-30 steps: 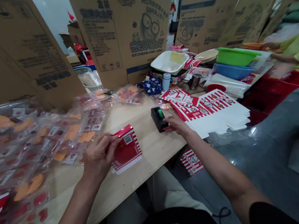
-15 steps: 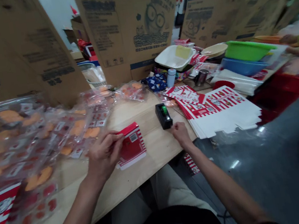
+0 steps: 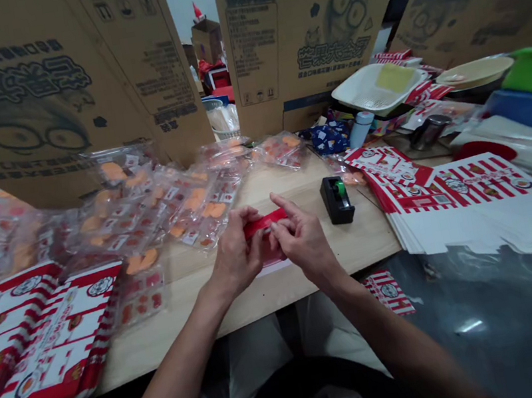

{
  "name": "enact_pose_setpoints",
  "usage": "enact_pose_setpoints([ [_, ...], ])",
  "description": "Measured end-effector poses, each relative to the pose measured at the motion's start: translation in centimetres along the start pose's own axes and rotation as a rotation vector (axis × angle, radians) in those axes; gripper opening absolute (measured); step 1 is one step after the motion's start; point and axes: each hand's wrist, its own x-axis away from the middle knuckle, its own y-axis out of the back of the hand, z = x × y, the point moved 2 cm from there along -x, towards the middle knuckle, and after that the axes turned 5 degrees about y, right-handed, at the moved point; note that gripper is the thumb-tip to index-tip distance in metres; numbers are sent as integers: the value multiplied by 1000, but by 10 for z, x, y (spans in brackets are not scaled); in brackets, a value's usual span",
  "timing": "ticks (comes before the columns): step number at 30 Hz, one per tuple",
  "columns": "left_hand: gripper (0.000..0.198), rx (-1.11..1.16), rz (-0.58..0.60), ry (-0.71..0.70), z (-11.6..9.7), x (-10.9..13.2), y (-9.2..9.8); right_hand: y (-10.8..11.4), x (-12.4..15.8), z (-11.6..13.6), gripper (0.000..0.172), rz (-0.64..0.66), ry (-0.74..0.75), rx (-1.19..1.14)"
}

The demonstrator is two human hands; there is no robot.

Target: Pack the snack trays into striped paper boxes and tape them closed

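The left hand (image 3: 236, 259) is closed on the left end of the red box (image 3: 264, 223), thumb on the near face and fingers curled over the top edge. The right hand (image 3: 303, 241) is closed on the right end of the same box, with the index finger laid along the red top edge and the thumb pressed against the near side. The red box is held between both hands, just above the table (image 3: 294, 184), close to the middle of its front edge; much of its body is hidden behind the fingers. A black tape dispenser (image 3: 337, 200) with a green roll stands just right of the right hand, apart from it. A fanned stack of flat striped cartons (image 3: 473, 203) lies at the right edge. Clear snack bags (image 3: 146, 204) cover the back-left area of the table. Red-and-white striped boxes (image 3: 29, 330) are piled at the front-left corner. Large cardboard cartons (image 3: 299, 25) stand along the back edge.
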Motion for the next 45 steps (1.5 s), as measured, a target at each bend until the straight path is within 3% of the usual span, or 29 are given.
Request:
enact_pose_setpoints([
  [3,25,2,16,5,-3,2,1,0,-3,-4,68,-33,-1,215],
  [7,17,-51,113,-89,-12,-2,5,1,-1,-6,62,-65,46,402],
  [13,12,-16,152,-72,-9,-12,4,1,4,-16,67,-114,90,270],
  [19,6,-310,322,-65,-6,-37,3,5,14,-29,84,-80,67,211],
  [21,17,-341,330,-15,-8,-47,12,20,20,-34,85,-97,68,185],
  [23,40,-278,257,4,-10,-48,29,45,26,-40,76,-172,91,165],
  [25,51,-223,186,-39,-8,-36,48,73,30,-48,59,-273,128,224],
  [27,41,-221,182,-106,4,-7,61,96,33,-58,42,-339,149,353],
  [29,31,-249,240,-112,28,34,66,108,33,-71,33,-321,179,490],
  [31,34,-333,387,-39,56,75,65,107,29,-83,31,-223,257,602],
  [32,39,-392,484,25,68,93,63,102,26,-88,31,-161,307,646],
  [34,48,-501,522,177,83,114,58,85,12,-96,33,-39,371,718],
  [37,45,-584,328,323,78,111,41,38,-25,-95,37,143,331,857],
  [39,52,-582,339,352,68,99,16,-10,-51,-86,43,371,328,1004],
  [41,78,-559,533,407,64,92,-15,-68,-70,-77,49,639,415,1131],
  [43,88,-531,653,440,68,93,-39,-125,-83,-73,54,797,532,1158],
  [45,81,-518,672,439,76,99,-50,-171,-95,-79,66,882,643,1162],
])
